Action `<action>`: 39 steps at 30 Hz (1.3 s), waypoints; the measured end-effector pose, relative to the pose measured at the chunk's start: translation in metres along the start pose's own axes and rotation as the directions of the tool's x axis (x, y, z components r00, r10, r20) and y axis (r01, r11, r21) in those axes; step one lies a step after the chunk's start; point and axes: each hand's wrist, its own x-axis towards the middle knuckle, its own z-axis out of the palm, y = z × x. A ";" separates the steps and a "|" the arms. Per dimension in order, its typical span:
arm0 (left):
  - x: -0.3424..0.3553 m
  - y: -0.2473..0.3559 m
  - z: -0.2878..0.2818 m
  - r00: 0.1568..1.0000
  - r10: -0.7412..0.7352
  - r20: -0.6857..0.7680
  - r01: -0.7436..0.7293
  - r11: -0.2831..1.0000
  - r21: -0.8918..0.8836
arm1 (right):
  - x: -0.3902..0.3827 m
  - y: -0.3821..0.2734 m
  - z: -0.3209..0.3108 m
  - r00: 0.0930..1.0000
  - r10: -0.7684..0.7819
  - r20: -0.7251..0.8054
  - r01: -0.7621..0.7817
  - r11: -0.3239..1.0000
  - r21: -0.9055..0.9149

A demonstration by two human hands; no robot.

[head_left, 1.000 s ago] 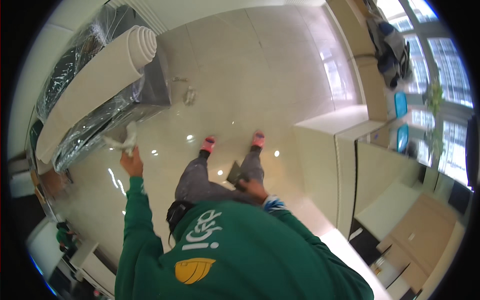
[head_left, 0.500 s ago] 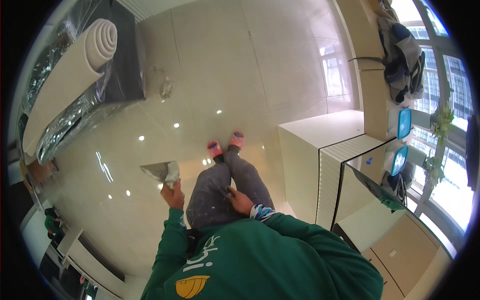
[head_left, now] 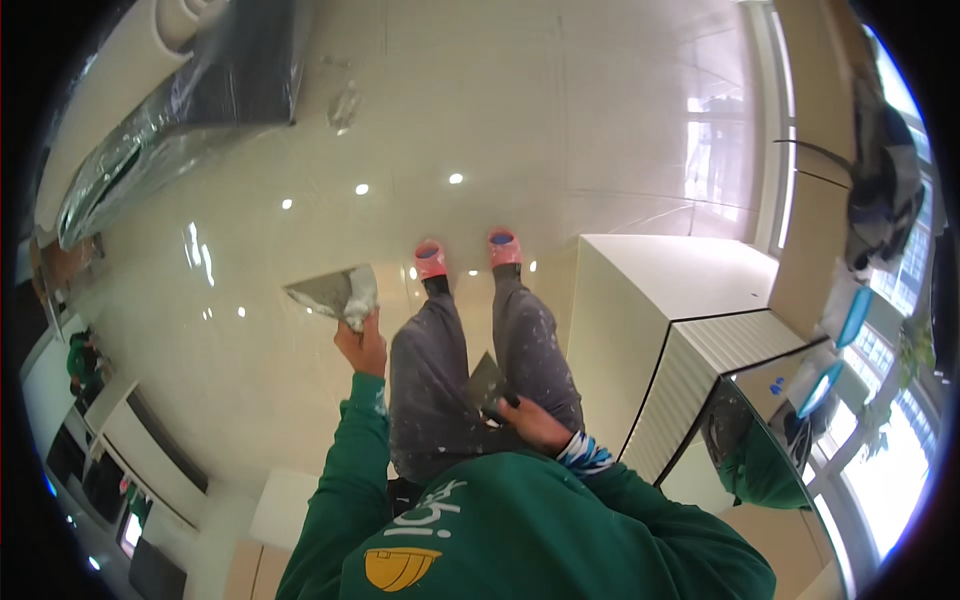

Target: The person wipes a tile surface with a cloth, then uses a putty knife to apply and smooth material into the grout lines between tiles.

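Head view. Item: blue tray point(head_left: 853, 317), shallow, near the window at my far right; contents too small to make out. A like blue shape shows in the glossy panel point(head_left: 765, 425) below it. Item: white cabinet point(head_left: 680, 275), boxy, ribbed on one face, standing beyond the person's right leg; interior hidden. Item: dark furniture point(head_left: 235, 75), wrapped in clear film, a cream roll point(head_left: 115, 95) lying along it.

Item: wide scraper point(head_left: 322, 291), flaring grey blade, white paste point(head_left: 360, 298) heaped thickly toward one side and down to the grip. Located over the glossy floor point(head_left: 240, 375), left of the person's left thigh. Held in the left hand point(head_left: 362, 349), fingers clamped on its narrow end.

Item: dark scraper point(head_left: 487, 382), smaller, angular, corner pointing away from the body. Located in front of the thighs. Held in the right hand point(head_left: 542, 426), fingers closed around its near end, patterned cuff point(head_left: 586, 455) at the wrist.
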 end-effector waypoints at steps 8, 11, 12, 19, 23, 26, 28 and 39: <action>0.032 -0.129 0.090 0.986 -0.150 -0.071 0.133 0.970 -0.205 | 0.160 -0.097 -0.086 0.913 -0.307 -0.268 0.245 0.939 -0.243; 0.055 -0.182 0.130 0.975 -0.212 -0.068 0.184 0.940 -0.288 | 0.226 -0.126 -0.117 0.813 -0.471 -0.343 0.453 0.881 -0.136; 0.064 -0.196 0.138 0.963 -0.265 -0.038 0.240 0.916 -0.321 | 0.235 -0.130 -0.123 0.712 -0.610 -0.349 0.651 0.759 0.002; 0.143 -0.255 0.173 0.977 -0.181 0.117 0.209 0.928 -0.309 | 0.251 -0.144 -0.182 0.451 -0.800 -0.395 0.878 0.318 0.358; 0.164 -0.254 0.183 0.964 -0.165 0.208 0.227 0.917 -0.328 | 0.262 -0.157 -0.195 0.171 -0.955 -0.241 0.984 0.177 -0.002; 0.171 -0.249 0.185 0.935 -0.016 0.355 0.174 0.891 -0.418 | 0.265 -0.191 -0.178 0.059 -0.996 0.063 0.918 0.029 -0.395; 0.168 -0.247 0.181 0.910 -0.021 0.413 0.213 0.880 -0.425 | 0.263 -0.211 -0.159 0.004 -0.927 0.376 0.505 -0.323 -0.801; 0.153 -0.246 0.150 0.842 0.070 0.535 0.214 0.866 -0.452 | 0.308 -0.238 -0.075 0.417 -0.351 0.839 -0.048 -0.930 -0.365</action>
